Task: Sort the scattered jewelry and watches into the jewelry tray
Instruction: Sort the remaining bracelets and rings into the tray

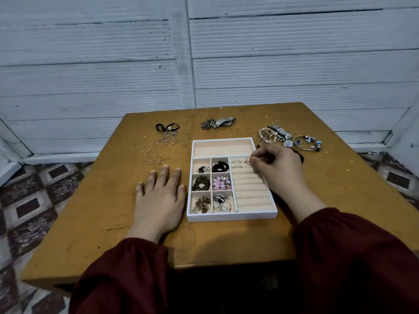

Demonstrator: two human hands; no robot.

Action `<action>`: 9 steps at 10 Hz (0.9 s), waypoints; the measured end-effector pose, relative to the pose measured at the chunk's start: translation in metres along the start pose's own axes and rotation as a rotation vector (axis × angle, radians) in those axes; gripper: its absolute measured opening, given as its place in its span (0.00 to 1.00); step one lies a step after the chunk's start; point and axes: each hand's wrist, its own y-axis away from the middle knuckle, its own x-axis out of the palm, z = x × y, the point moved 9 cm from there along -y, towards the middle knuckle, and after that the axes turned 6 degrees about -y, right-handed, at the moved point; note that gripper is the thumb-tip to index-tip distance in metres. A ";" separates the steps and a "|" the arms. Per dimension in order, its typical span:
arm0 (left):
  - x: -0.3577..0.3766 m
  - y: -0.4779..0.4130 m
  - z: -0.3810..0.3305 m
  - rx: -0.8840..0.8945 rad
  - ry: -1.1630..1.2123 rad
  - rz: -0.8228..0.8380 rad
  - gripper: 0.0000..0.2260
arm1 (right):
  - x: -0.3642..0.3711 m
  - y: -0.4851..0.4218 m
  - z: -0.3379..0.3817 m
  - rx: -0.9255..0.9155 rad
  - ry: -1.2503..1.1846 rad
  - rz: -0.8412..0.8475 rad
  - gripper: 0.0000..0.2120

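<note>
A white jewelry tray (231,217) with a beige lining sits mid-table. Its small left compartments hold beaded bracelets and chains. Two thin rings (236,164) stand in the ring rolls at the right. My right hand (278,171) pinches a thin ring (248,160) over the top ring roll. Flat on the table left of the tray lies my left hand (162,198), its fingers spread. Scattered behind the tray are necklaces (165,138), a silver watch (223,122) and a heap of bracelets with another watch (275,133).
The wooden table (102,223) stands against a pale ribbed wall. A loose ring (234,129) lies near the silver watch. Charm bangles (307,142) lie at the far right. A patterned tiled floor shows on both sides.
</note>
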 end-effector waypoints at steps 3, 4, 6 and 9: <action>-0.002 0.001 0.000 -0.001 -0.001 -0.007 0.23 | 0.002 -0.001 -0.004 0.000 0.024 0.014 0.05; -0.001 0.000 0.000 0.000 0.005 -0.011 0.23 | 0.003 0.000 -0.003 -0.014 0.019 0.023 0.06; 0.000 0.000 0.001 0.001 0.010 -0.016 0.23 | 0.002 0.003 -0.001 0.000 0.051 0.011 0.08; -0.001 0.000 0.001 -0.004 0.012 -0.012 0.23 | 0.006 0.003 -0.019 0.091 -0.033 -0.002 0.14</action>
